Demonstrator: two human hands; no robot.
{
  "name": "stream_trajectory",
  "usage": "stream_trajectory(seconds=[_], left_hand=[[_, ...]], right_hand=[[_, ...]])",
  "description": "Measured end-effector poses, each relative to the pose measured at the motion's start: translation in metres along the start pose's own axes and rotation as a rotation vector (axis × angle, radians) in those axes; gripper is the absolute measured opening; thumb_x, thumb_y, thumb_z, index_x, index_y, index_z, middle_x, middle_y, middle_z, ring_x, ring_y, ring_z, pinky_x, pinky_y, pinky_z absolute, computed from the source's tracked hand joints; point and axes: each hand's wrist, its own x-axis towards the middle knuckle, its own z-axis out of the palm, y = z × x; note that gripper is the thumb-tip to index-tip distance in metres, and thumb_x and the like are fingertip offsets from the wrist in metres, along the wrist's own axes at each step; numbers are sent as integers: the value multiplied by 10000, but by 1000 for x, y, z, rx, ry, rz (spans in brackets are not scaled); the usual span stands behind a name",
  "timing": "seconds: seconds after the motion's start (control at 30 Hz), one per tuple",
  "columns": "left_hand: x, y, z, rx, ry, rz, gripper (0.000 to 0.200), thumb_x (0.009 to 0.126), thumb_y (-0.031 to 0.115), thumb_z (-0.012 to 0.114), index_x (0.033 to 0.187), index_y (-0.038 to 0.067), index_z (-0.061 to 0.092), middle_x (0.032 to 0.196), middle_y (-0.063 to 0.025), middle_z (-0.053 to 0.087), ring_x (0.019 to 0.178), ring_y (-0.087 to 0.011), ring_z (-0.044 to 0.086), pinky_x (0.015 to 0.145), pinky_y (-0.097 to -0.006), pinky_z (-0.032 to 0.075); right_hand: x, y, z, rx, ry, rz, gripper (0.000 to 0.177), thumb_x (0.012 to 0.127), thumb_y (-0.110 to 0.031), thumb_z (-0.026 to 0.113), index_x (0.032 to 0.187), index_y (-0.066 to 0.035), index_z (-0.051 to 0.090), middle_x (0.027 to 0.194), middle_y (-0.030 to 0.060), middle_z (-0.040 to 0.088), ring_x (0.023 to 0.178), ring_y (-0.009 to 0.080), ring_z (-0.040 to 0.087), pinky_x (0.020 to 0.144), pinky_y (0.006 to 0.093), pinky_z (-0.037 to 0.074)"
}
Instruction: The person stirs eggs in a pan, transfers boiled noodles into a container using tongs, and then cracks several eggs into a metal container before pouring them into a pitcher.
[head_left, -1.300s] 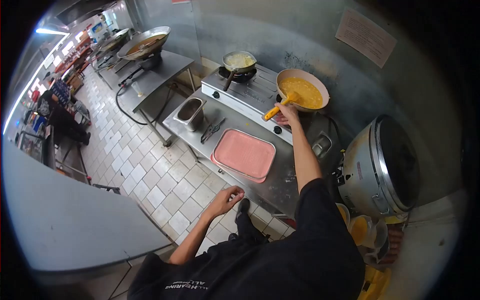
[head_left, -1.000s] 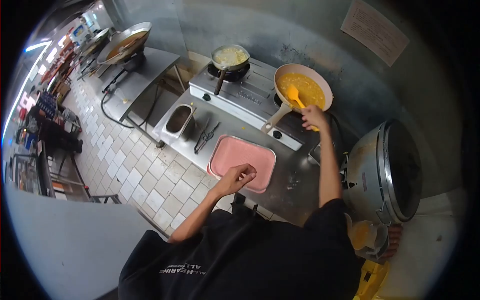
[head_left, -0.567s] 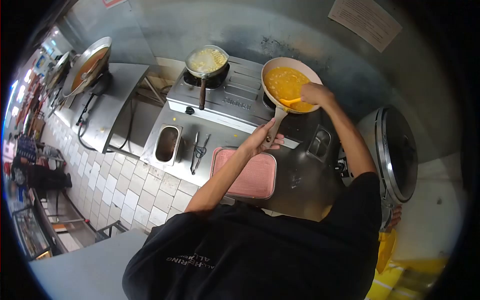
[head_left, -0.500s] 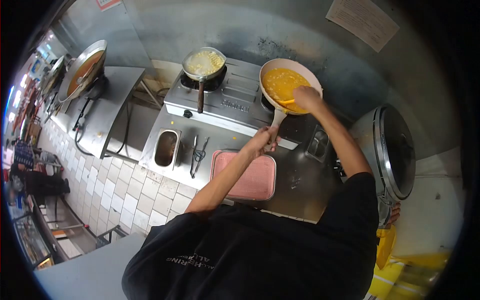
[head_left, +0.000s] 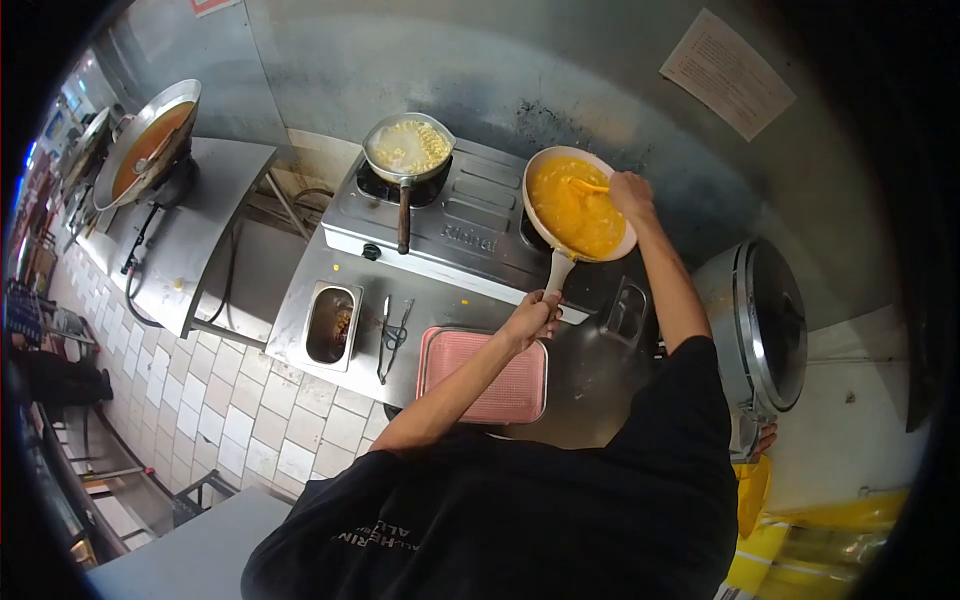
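Far left: a wok (head_left: 150, 140) of orange liquid on a steel side table (head_left: 215, 225), well apart from the hands. Next along, on the left burner of a two-burner stove (head_left: 470, 215), a small saucepan (head_left: 405, 148) of pale, lumpy food, with its handle pointing back toward the person.

Below the stove, on the steel counter (head_left: 590, 385): a rectangular steel tub (head_left: 332, 325), tongs or scissors (head_left: 392, 325) just beside it (too small to tell which), then a pink tray (head_left: 485, 365) near the counter's front edge.

Just above the tray's far right corner, the left hand (head_left: 533, 315): closed round the near end of the handle (head_left: 558, 270) of a pale frying pan (head_left: 528, 200). Long axis of handle and pan running from that hand up and slightly right, away from the body, over the right burner. Full of a yellow mixture (head_left: 575, 215). Looks tipped a little toward the person, though hard to be sure from this angle.

At the pan's far right rim, the right hand (head_left: 632, 193): fingers closed on an orange spatula (head_left: 590, 186), with the blade in the mixture and pointing left across the pan. Left hand nearer the body, at the tail of the handle. Right hand farther out, at the bowl of the pan. Whole length of the pan between the two, arms uncrossed.

Right again: a second small steel tub (head_left: 628, 305) set in the counter just beside the handle, then a large round steel cooker (head_left: 765, 325) near the right elbow. High on the wall, a sheet of paper (head_left: 727, 72).
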Motion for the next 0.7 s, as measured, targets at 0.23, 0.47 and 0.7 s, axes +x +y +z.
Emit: stream_trajectory(seconds=[0.23, 0.47, 0.7], left_hand=[[17, 13, -2, 12, -49, -52, 181, 960, 164, 512, 1091, 49, 462, 829, -69, 588, 520, -118, 491, 407, -277, 431], [15, 10, 1, -28, -25, -70, 127, 961, 149, 494, 1064, 81, 466, 739, -6, 467, 474, -76, 384, 400, -255, 345], [13, 10, 2, 52, -27, -34, 135, 996, 193, 475, 1079, 88, 490, 725, 28, 448, 501, -50, 356, 418, -216, 305]], right_hand=[[-30, 50, -97, -31, -265, -142, 217, 871, -239, 629, 967, -74, 732, 869, 155, 714, 816, 291, 689, 727, 425, 523], [-51, 37, -67, 37, -670, -331, 217, 837, -207, 669, 960, -36, 721, 784, 131, 702, 716, 221, 676, 658, 370, 506], [-62, 30, 5, -97, -205, -180, 201, 815, -83, 604, 965, -4, 712, 1035, 222, 684, 1000, 370, 668, 846, 452, 531]])
